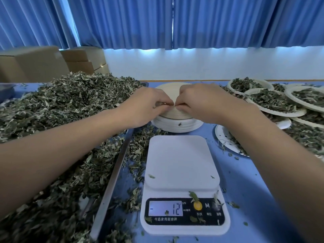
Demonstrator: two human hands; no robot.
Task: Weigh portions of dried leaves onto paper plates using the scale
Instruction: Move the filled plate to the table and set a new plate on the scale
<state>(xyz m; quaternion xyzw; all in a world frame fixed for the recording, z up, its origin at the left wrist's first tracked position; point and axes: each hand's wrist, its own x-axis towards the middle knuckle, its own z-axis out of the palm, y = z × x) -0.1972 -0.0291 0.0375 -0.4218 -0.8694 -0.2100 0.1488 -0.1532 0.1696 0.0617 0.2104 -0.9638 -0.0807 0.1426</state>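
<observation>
Pleated blue curtains (157,21) hang behind a smooth blue table (245,190). On the left, a shaggy heap of dried leaves (61,106), crumpled, grey-green and flaky, overflows a shallow metal tray (112,174). On the far right, round white filled plates (273,102) overlap one another, each holding a mound of leaf. The white plastic scale (182,172) sits front and centre, its rounded rectangular platform bare except for a few flecks (the display reads -12). Just behind it stands the stack of paper plates (177,123), a ribbed, layered disc. The left hand (149,104) and right hand (198,100) meet there, their fingertips close together and pinching the near rim of the upper plates.
</observation>
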